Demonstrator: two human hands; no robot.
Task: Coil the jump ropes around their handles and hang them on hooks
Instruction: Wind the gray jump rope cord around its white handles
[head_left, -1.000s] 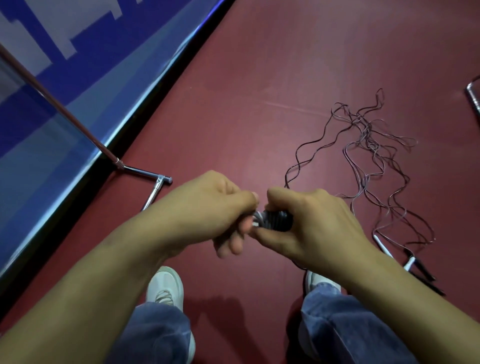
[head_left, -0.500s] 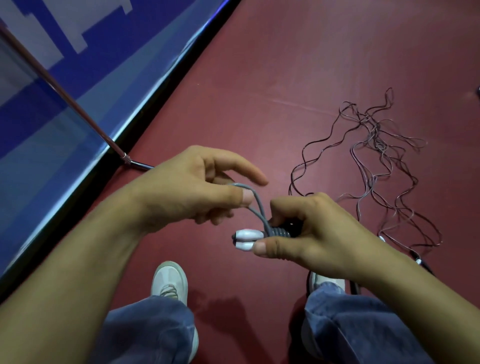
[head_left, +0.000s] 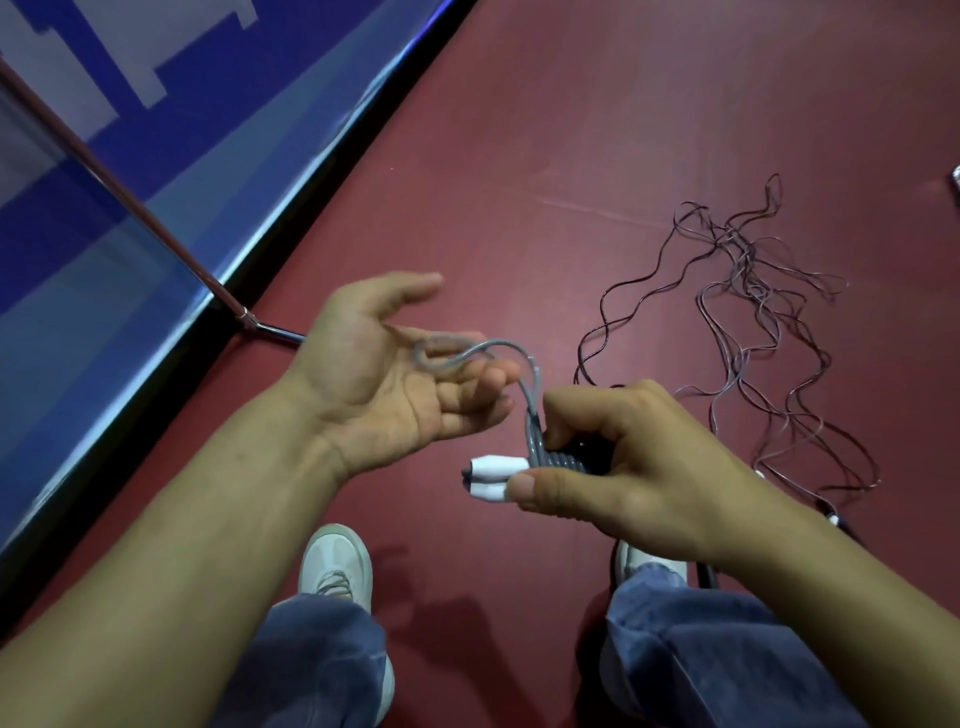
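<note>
Watching the head cam feed here. My right hand is wrapped tight round the two handles, thumb pressed along the near side, white tips poking out toward the left. The grey rope sits in neat turns around the handles right beside the fingertips.

From those turns a short loose end curls up and over into my left hand. That hand is palm up, with the fingers spread and relaxed. The loop lies across them and it's motion-blurred, so I can't say if any finger hooks it. Nothing looks pinched.

All of this is held in the air above the red floor, over my white shoe. The other ropes lie in a thin wavy tangle toward the floor's right edge, well apart from my hands. A metal pole slants down to the floor's left edge, against the blue board.
</note>
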